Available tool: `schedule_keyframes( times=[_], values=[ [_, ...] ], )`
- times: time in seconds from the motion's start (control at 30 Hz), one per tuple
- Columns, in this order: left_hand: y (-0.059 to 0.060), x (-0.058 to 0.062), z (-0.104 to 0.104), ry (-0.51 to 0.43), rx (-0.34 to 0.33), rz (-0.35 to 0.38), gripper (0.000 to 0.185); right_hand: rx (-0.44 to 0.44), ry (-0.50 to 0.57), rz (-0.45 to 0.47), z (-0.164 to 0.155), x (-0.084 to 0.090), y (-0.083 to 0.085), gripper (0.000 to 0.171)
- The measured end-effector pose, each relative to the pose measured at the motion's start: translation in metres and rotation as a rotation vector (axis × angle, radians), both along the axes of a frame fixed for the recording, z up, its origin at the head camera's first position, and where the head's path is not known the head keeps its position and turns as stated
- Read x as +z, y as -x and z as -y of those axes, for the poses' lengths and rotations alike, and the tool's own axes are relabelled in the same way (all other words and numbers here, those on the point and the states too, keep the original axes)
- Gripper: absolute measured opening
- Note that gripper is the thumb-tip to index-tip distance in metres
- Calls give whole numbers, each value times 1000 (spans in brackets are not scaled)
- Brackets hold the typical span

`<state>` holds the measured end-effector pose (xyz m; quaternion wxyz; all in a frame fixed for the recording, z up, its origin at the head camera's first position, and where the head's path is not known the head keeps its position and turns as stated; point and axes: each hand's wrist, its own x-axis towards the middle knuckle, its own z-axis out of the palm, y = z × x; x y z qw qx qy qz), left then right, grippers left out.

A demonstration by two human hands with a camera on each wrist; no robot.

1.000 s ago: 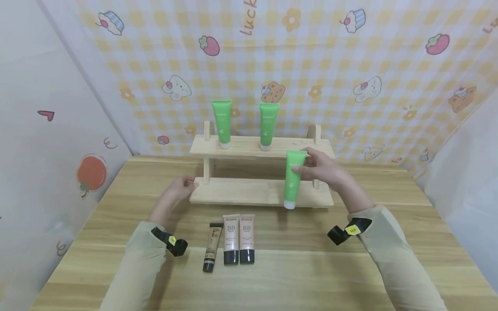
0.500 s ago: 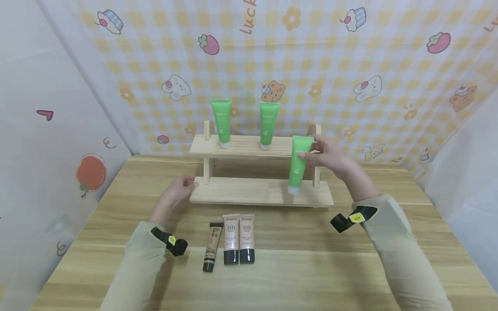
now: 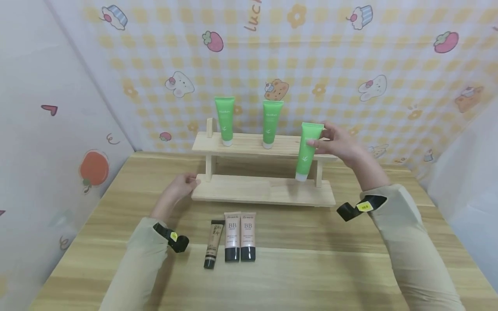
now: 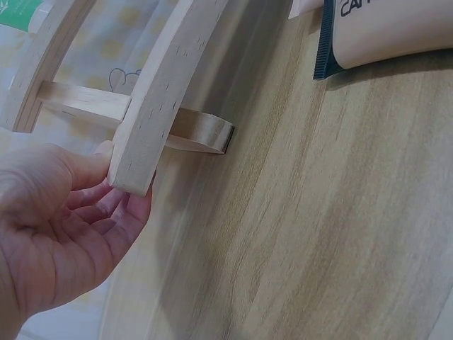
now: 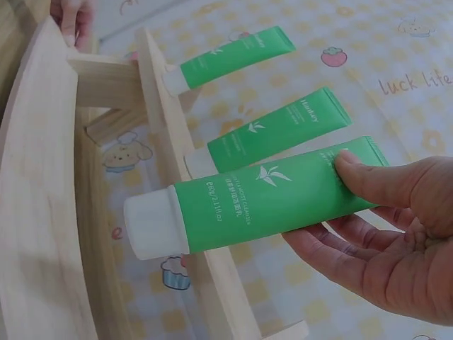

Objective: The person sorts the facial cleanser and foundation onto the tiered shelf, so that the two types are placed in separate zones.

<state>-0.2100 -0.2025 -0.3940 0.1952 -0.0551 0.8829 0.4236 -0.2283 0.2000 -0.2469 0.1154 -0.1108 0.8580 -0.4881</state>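
A green cleanser tube (image 5: 262,198) with a white cap is held between the thumb and fingers of my right hand (image 3: 340,144), cap down, in front of the right end of the upper shelf. My left hand (image 3: 180,186) pinches the left end of the lower board of a two-tier wooden rack (image 3: 233,188); in the left wrist view the thumb lies on top and the fingers curl under the board (image 4: 152,127). Two matching green tubes stand on their caps on the upper shelf, a left tube (image 3: 225,121) and a middle tube (image 3: 271,124).
On the wooden table (image 3: 311,268) in front of the rack lie two BB cream tubes (image 3: 232,235) side by side. A slimmer beige tube (image 3: 213,244) with black ends lies slightly tilted to their left. A patterned cloth (image 3: 303,56) hangs behind the rack.
My right hand has moved up and to the right with the green cleanser tube, from before the lower board toward the upper shelf. The left hand keeps its grip on the rack.
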Motion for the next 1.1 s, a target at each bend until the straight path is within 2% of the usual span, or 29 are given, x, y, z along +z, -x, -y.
schedule_keyframes(
  times=[0.33,0.73,0.87,1.1],
  values=[
    [1,3,-2,-2,11,20,54,-18,16,-25,-3,13,11,34],
    [3,1,-2,-9,35,29,53,-53,-72,-45,-6,26,23,42],
    [3,0,-2,-3,38,24,52,-64,-64,-47,-7,28,28,45],
    [3,-2,-2,-2,45,19,52,-106,-17,-35,-8,28,36,38]
  ],
)
